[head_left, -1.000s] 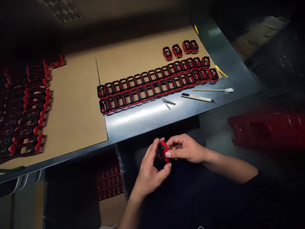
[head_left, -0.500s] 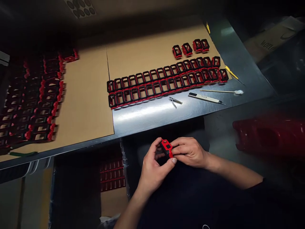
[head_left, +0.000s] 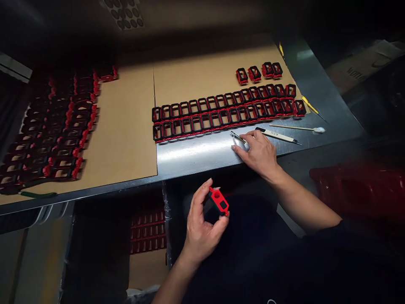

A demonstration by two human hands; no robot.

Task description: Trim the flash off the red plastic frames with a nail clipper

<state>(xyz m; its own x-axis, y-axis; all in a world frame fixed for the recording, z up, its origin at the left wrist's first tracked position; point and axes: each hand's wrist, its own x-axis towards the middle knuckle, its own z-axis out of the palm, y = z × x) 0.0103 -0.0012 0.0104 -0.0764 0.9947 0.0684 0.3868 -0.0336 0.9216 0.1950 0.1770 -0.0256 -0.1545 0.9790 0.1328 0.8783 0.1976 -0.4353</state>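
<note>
Between the thumb and fingers of my left hand [head_left: 202, 228] is a small red and black plastic frame [head_left: 219, 201] with a round hole and a square opening on its red side. My right hand [head_left: 260, 154] is over the table's front edge at the nail clippers [head_left: 237, 137]. Its thumb and index finger are apart, on either side of the clippers, whose far end is partly hidden by the fingers. Just beyond that hand lies a white pen-like tool [head_left: 278, 135] marked with letters and a dark tip.
Two rows of similar frames [head_left: 196, 122] stand on cardboard [head_left: 126, 139], with several more [head_left: 242, 76] behind. Many others [head_left: 63, 162] lie at left. A cotton swab [head_left: 318, 130] and a yellow-handled tool [head_left: 308, 103] are at right. The metal table edge [head_left: 196, 172] runs in front of me.
My right hand has left the frame and moved up to the nail clippers on the table. My left hand still holds the frame. The view has shifted slightly.
</note>
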